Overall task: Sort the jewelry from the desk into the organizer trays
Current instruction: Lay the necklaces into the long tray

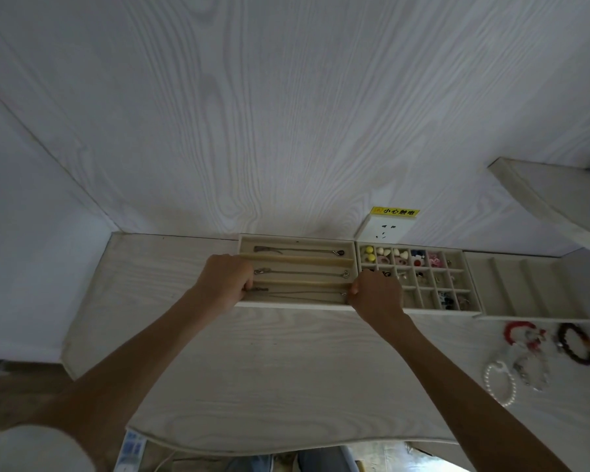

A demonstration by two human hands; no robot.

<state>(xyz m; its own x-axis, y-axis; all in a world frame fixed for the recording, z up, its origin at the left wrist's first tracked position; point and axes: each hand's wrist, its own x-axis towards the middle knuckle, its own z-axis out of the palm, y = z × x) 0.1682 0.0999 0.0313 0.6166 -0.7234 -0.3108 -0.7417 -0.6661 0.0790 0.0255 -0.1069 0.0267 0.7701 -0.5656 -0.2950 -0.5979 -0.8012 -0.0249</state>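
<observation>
Necklace chain [300, 294] lies stretched along the nearest lane of the long tray [297, 306], its ends at the curled fingertips of the left hand [227, 279] and right hand [375, 292], seemingly pinched. Laying it is nearly done; next, release, then fetch the bracelets [525, 356].

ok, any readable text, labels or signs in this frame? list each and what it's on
"小心触电", with a small warning symbol to its left: on the yellow sticker along the top edge of the white wall socket.
Blue-and-white item hanging under the desk's near edge: any print is too blurred to read.
No text shows on the organizer trays or the bracelets.
</observation>
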